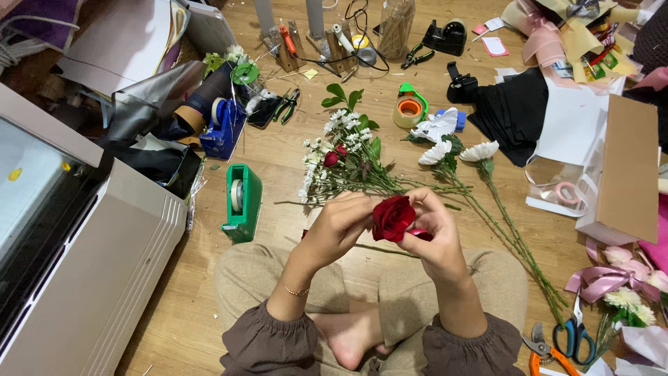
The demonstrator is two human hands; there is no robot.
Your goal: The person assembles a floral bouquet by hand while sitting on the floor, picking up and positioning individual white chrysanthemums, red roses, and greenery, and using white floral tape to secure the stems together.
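On the wooden floor (292,167), in front of a person sitting cross-legged, both hands meet around a single red rose (393,217) held just above the lap. The left hand (339,226) curls its fingers (358,203) against the left side of the bloom, pinching at the outer petals, while the right hand (435,233) cups it from the other side and from below, closed around the base of the head; the stem is hidden behind the hands, so where it runs cannot be told. The rose looks light and soft, with petals that would bruise or tear under a hard squeeze, so a safe hold would seem to be at the firm base under the bloom or on the stem, not on the petals themselves. Just beyond the hands lies a loose bunch of small white flowers (334,150) with a few little red buds, and beside it two white daisy-like blooms (459,152) on long green stems (518,240) that run toward the right knee. A green tape dispenser (241,202) stands to the left, near a white appliance (90,257). Blue-handled scissors (574,338) and orange pruners (546,355) lie by the right knee, well apart from the rose
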